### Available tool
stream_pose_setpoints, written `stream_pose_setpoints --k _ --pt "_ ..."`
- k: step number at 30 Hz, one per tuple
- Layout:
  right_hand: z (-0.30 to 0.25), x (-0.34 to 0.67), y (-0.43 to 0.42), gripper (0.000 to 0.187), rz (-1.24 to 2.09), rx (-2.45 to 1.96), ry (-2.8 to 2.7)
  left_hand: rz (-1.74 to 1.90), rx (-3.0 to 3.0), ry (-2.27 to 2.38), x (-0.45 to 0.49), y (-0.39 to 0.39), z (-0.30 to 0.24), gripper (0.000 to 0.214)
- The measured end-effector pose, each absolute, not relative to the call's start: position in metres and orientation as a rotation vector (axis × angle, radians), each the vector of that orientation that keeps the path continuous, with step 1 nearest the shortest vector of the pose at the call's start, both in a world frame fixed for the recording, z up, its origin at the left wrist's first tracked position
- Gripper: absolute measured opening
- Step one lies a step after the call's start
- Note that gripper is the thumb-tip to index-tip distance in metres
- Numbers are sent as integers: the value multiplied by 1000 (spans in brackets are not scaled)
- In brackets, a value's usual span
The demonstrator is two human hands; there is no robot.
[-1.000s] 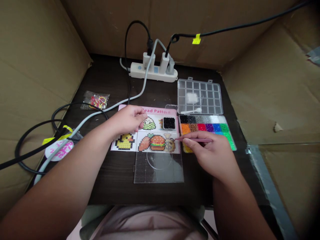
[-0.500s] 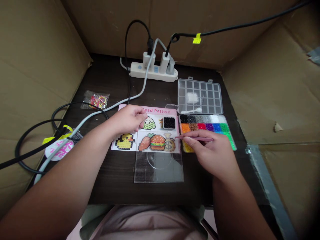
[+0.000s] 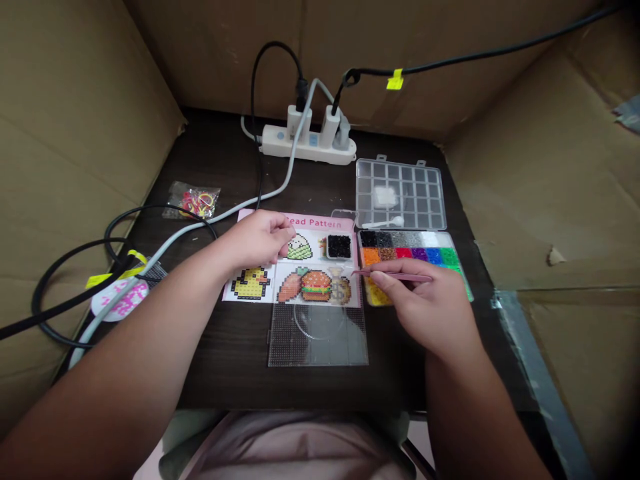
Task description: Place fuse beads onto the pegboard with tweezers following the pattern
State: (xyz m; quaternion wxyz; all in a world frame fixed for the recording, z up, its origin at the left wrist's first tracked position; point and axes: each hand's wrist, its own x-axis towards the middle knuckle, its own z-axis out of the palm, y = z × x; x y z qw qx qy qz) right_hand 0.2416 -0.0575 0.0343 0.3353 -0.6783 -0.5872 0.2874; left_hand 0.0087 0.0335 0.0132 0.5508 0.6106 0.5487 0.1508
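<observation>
My right hand [image 3: 425, 297] is closed around pink tweezers [image 3: 395, 275], whose tip points left at the edge of the pattern sheet. My left hand [image 3: 263, 238] rests over the upper left of the bead pattern sheet [image 3: 314, 225] with its fingers curled; what they hold, if anything, is hidden. Printed on the sheet are a duck, a carrot, a burger and other pictures. A small tray of black beads [image 3: 339, 246] sits on the sheet's upper right. Under the sheet's lower edge a clear pegboard [image 3: 320, 347] shows. Beneath my right hand lies the bead box [image 3: 403, 253] with coloured compartments.
The box's clear lid [image 3: 417, 175] lies open behind it, with a white spoon [image 3: 385, 223] inside. A white power strip [image 3: 305, 145] with plugs stands at the back. Cables cross the left side, near a bag of rubber bands [image 3: 193, 201]. Cardboard walls enclose the table.
My right hand and the tweezers have shifted very slightly to the right. My left hand stays in place over the sheet.
</observation>
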Motion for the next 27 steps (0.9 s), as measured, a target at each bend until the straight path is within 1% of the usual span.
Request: stream_pose_setpoints --k 5,14,27 --pt "30 239 -56 13 616 -1744 -1432 352 1440 1305 9 34 14 19" --pt "9 222 -48 15 518 -1611 -1407 372 1445 1304 11 33 15 19" --pt "5 218 -43 16 624 -1568 -1364 376 1428 1323 12 32 16 19"
